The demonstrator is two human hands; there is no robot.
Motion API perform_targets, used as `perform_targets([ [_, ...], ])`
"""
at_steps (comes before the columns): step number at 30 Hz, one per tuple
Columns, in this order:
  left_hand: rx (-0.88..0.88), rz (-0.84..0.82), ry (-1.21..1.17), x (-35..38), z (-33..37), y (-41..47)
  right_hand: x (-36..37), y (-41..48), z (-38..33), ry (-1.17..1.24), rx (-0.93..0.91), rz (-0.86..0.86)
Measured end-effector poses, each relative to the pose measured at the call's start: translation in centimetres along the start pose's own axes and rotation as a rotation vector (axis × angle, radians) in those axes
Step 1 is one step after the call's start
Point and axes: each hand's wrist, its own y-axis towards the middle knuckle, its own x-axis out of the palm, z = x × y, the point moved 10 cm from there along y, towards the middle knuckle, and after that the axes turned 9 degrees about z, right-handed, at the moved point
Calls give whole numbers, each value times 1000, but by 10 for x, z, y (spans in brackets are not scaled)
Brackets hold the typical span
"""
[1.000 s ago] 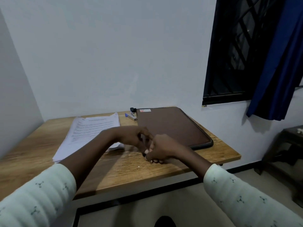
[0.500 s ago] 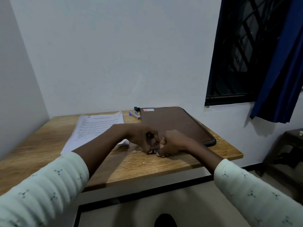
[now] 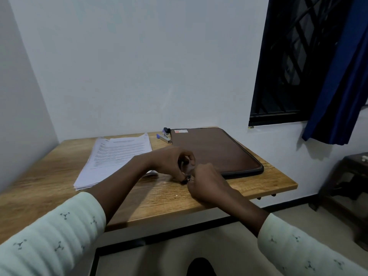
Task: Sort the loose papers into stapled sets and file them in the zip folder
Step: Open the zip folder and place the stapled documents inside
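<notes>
Head view showed both hands at the near left corner of the zip folder: left hand curled round that corner, right hand pinching the zip pull. Unzipping seemed the step in hand; the next move would need a steady pull along the edge. Papers lay to its left.

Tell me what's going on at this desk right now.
A person is working at the near corner of the brown zip folder, which lies flat on the wooden table. The left hand grips that corner. The right hand pinches what looks like the small metal zipper pull, apparently to work the zip. The stack of papers lies outside the folder, to its left, with the stapler at the back between the two.
</notes>
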Motion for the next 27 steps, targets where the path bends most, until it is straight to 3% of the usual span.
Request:
perform_targets([
  [5, 5, -10, 0, 1, -6, -1, 0, 1, -2, 17, 0, 31],
  [9, -40, -34, 96, -2, -25, -3, -12, 2, 39, -104, 140, 38],
  [12, -109, -54, 187, -4, -48, -8, -38, 0, 86, -171, 228, 8],
  [15, -125, -65, 213, -3, -49, -7, -45, 4, 102, -165, 194, -106],
  [19, -35, -78, 215, 19, -5, 8, -35, 12, 96, -180, 161, -167],
  [25, 206, 160, 366, 41, 66, 39, -38, 6, 96, -201, 110, -151],
  [27, 277, 148, 401, 39, 75, 38, -43, 0, 99, -190, 93, -188],
])
